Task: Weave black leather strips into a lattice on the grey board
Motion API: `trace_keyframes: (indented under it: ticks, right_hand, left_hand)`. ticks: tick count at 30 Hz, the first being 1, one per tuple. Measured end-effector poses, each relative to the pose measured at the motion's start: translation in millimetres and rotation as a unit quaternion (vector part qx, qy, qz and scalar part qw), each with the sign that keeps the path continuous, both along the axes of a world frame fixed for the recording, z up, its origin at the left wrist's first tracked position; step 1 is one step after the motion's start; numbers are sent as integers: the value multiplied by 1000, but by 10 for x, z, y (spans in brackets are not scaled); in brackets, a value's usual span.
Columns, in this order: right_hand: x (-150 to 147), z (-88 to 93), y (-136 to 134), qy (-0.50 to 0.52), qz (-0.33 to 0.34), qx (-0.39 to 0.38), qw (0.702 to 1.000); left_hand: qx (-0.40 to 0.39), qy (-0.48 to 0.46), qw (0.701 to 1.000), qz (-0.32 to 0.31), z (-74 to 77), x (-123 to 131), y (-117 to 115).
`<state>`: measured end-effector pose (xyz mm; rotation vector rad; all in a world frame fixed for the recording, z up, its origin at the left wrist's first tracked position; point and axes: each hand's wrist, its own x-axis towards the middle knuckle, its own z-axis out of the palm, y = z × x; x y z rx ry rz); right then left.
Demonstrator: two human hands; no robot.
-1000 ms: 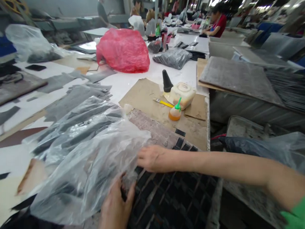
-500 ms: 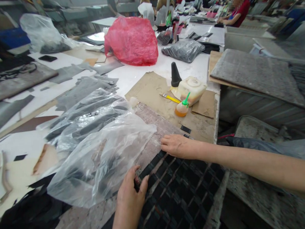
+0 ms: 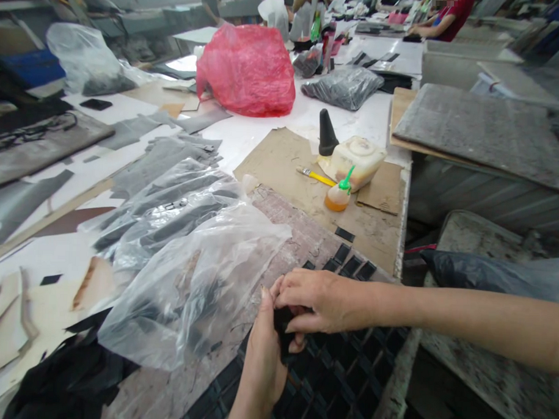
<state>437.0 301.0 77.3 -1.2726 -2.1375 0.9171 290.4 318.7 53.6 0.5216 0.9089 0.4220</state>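
My left hand [image 3: 264, 349] is closed around a small black piece [image 3: 283, 322], with its thumb pointing up. Reaching in from the right, my right hand [image 3: 322, 299] has its fingers bent onto the same piece, and the fingertips of both hands meet there. Much of the piece is hidden by the fingers. Beneath my hands, many flat black rectangular pieces [image 3: 337, 382] lie in rows on the worn board. A single black rectangle [image 3: 345, 234] lies apart on the cardboard.
Clear plastic bags [image 3: 199, 274] lie left of my hands, beside black scraps [image 3: 62, 379]. Farther on are a small bottle [image 3: 337, 198] with a green nozzle, a yellow-handled brush [image 3: 321, 177], a whitish container [image 3: 357, 160] and a red bag [image 3: 247, 71]. A person in red [image 3: 451, 23] sits far off.
My right hand has come back toward my left, and both now meet on a black piece. Several black rectangles formerly behind the right hand show. The view has shifted slightly.
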Motion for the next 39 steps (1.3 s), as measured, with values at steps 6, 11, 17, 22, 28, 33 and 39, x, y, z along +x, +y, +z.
trace_keyframes:
  ticks: [6, 11, 17, 22, 28, 33, 39]
  right_hand:
    - [-14, -45, -26, 31, -59, -71, 995]
    - [31, -24, -83, 151, -99, -289, 940]
    - [422, -48, -14, 25, -136, -175, 975]
    - [810, -233, 158, -122, -113, -135, 977]
    - [935, -398, 240, -134, -102, -157, 973]
    - [1000, -442, 268, -152, -116, -168, 967]
    - [993, -498, 223, -221, -102, -46, 969]
  left_hand:
    - [47, 44, 997, -40, 43, 63, -60]
    - [75, 39, 990, -114, 43, 101, -67]
    - [98, 77, 977, -170, 1, 108, -69]
    - [117, 108, 976, -152, -48, 45, -118]
    - [102, 126, 975, -153, -105, 9, -115]
    - [113, 119, 975, -148, -135, 3, -123]
    - [91, 96, 981, -139, -201, 23, -122]
